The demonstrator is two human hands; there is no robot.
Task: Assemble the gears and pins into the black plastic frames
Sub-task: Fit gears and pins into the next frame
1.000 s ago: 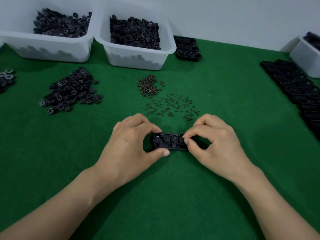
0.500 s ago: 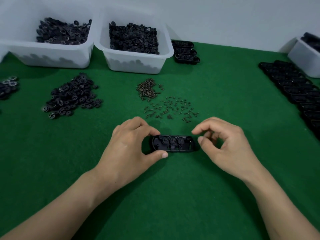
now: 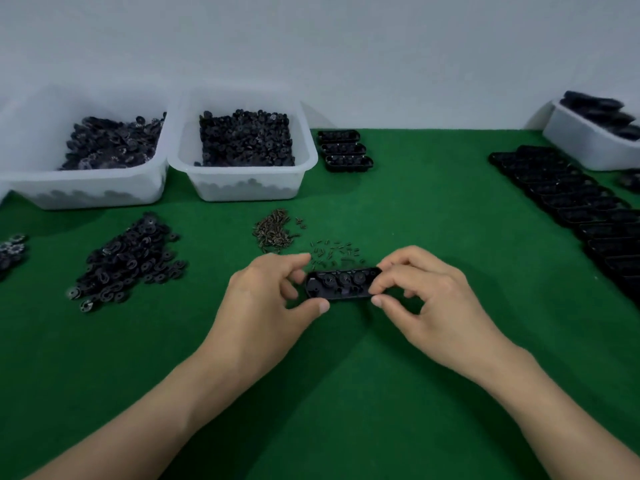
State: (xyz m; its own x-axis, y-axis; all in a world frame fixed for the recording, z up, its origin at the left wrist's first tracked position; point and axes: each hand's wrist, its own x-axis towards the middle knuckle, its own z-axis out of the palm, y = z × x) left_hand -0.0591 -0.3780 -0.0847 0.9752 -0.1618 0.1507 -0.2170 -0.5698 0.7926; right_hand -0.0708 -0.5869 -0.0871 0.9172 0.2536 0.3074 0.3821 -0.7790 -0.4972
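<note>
- Two bare forearms are reaching in from the near edge over a green felt tabletop (image 3: 346, 410), meeting at a black plastic frame (image 3: 343, 285) near the middle of the table.
- The left hand (image 3: 266, 306) is pinching the frame's left end, thumb along the near edge and fingers curling over the far edge.
- The right hand (image 3: 433, 306) is gripping the frame's right end between thumb and forefinger, the other fingers curling loosely behind.
- The frame is lying flat and lengthwise between the hands, showing round gears sitting in a row inside it; whether it is resting on the felt or lifting just off it cannot be told.
- Just beyond the frame, scattered small pins (image 3: 334, 252) are lying loose on the felt, with a denser heap of pins (image 3: 273, 231) to their left.
- Farther left, a pile of black gears (image 3: 128, 263) is spreading across the felt, and a smaller cluster of gears (image 3: 10, 252) is sitting at the left edge.
- Along the right side, a long row of black frames (image 3: 581, 209) is running toward the far corner.
- At the back, two translucent white bins, the left bin (image 3: 86, 195) and the middle bin (image 3: 242, 188), are holding more black gears; three stacked frames (image 3: 344, 150) are lying just beside the middle bin.
- A third white bin (image 3: 588, 143) is standing at the far right, holding dark parts.
- No brand, label or writing is reading clearly on any item.
</note>
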